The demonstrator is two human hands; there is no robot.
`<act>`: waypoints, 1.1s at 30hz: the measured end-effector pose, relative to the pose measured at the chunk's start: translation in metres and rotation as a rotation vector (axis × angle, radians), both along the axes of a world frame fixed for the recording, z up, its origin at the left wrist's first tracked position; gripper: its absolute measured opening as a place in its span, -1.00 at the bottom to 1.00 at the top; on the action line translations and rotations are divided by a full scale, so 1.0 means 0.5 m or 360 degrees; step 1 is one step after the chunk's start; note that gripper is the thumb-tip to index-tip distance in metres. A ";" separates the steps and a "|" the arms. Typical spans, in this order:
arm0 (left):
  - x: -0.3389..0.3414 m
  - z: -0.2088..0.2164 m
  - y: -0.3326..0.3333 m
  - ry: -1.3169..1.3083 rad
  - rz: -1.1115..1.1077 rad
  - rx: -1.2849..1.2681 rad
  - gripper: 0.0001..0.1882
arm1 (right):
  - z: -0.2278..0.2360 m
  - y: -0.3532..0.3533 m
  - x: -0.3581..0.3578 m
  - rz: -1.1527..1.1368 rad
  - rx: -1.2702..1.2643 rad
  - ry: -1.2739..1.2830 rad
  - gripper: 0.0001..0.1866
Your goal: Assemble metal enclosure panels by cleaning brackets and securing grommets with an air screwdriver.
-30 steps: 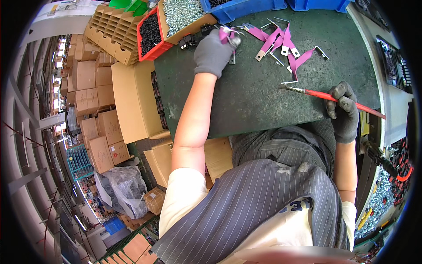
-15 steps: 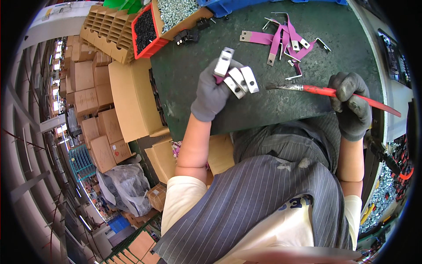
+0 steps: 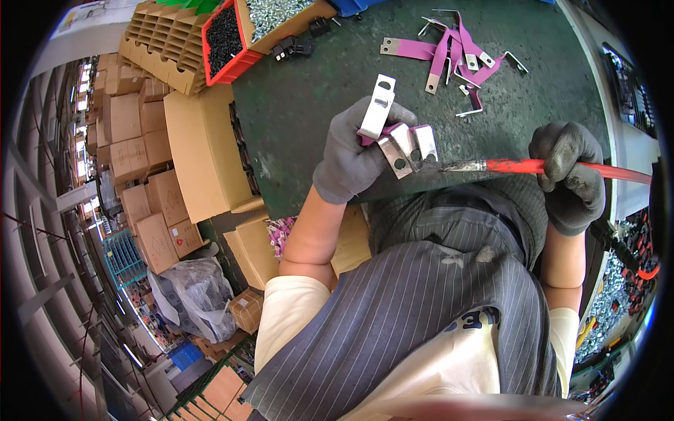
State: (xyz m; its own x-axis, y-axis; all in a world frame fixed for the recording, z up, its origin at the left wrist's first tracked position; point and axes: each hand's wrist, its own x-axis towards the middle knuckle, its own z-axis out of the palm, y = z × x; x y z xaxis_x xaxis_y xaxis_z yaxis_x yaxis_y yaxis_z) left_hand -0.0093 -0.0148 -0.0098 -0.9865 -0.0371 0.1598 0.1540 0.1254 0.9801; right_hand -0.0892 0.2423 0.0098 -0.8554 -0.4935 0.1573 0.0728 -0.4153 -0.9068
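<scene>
A grey pinstriped apron with pale spots fills the near part of the view, over a cream short-sleeved shirt. Beyond it, both forearms lead up to grey-gloved hands. The right hand is curled round the red handle of a paintbrush, pinching it between thumb and fingers; the brush lies nearly level, its dark bristles pointing left. The left hand is closed round a bunch of metal strips with purple sleeving, held above the near edge of the table. One silver end, with two holes, stands up and leans slightly right; three others fan out below it, each with a hole. The bristles reach the lower ends of this fan, though whether they press on the metal is hard to tell.

Behind the hands spreads the dark green table. Farther back on it, more purple-sleeved strips lie crossed in a loose heap, some with bent ends. To their left sit small black parts, near a red bin of black pieces and a cardboard box of silver screws. Left of the red bin leans a cardboard divider grid. Well off to the left, brown cartons stand stacked.
</scene>
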 end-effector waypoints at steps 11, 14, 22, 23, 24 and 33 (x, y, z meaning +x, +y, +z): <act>0.009 0.018 0.011 0.0060 0.0042 -0.0057 -0.81 | 0.027 0.022 0.008 -0.0159 0.0176 0.0361 -0.77; 0.007 0.019 0.011 0.0061 0.0052 -0.0094 -0.81 | 0.022 0.019 0.013 -0.0185 -0.0092 0.0226 -0.76; 0.012 0.015 0.010 0.0069 0.0053 -0.0078 -0.82 | 0.022 0.022 0.012 -0.0159 0.0162 0.0264 -0.73; 0.011 0.013 0.010 0.0089 0.0064 -0.0078 -0.82 | 0.022 0.023 0.011 -0.0161 0.0163 0.0263 -0.73; 0.009 0.016 0.011 0.0088 0.0062 -0.0077 -0.82 | 0.021 0.024 0.010 -0.0173 0.0071 0.0298 -0.73; -0.001 0.012 0.011 0.0056 0.0126 -0.0143 -0.83 | 0.020 0.035 0.007 -0.0160 0.0241 0.0345 -0.73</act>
State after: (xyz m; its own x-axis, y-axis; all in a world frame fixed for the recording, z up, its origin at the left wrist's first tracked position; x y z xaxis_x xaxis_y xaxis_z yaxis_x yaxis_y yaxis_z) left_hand -0.0099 -0.0091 -0.0037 -0.9747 -0.0987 0.2005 0.1743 0.2257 0.9585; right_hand -0.0858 0.2598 0.0197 -0.8556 -0.4399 0.2730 -0.1644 -0.2692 -0.9490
